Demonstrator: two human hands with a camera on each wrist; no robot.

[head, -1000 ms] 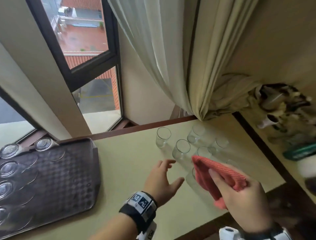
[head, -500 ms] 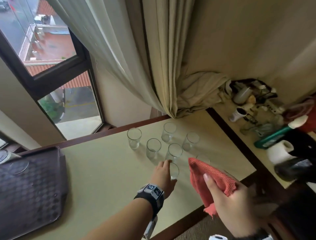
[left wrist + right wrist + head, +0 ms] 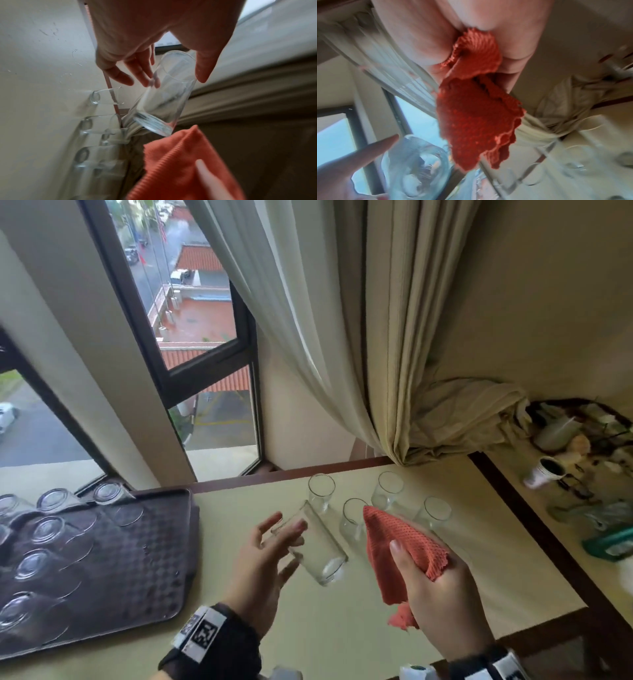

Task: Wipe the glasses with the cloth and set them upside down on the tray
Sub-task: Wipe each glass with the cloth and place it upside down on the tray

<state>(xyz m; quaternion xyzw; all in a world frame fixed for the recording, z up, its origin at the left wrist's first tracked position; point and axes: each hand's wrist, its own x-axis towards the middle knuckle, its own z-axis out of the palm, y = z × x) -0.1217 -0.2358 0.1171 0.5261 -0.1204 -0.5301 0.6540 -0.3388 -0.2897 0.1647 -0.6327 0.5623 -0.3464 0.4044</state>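
Above the desk [image 3: 239, 611], between the tray [image 3: 137, 559] and the standing row, your left hand [image 3: 260, 559] holds one glass [image 3: 310, 546] lifted and tilted, rim away from you, base toward the cloth [image 3: 400, 556]. In the left wrist view the thumb sits on one side of the wall and the fingers on the other, near the rim; the grip looks light. Your right hand [image 3: 442, 594] is closed round the bunched orange cloth, which hangs just beside the glass base, apparently not yet touching.

Step in hand, as judged: start of the wipe.
- Firm up the left-hand hold first; a fingertip hold near the rim may slip once the cloth drags.
- Bring the cloth to the base, wrap the wall, turn the glass against it, then push a fold inside.
- Work over the desk, well apart from the four unwiped glasses [image 3: 388, 491] standing upright just behind.
- Invert only when dry, and set it rim-down on a bare part of the tray, beside the upturned glasses [image 3: 46, 529] already along its left and far edges.
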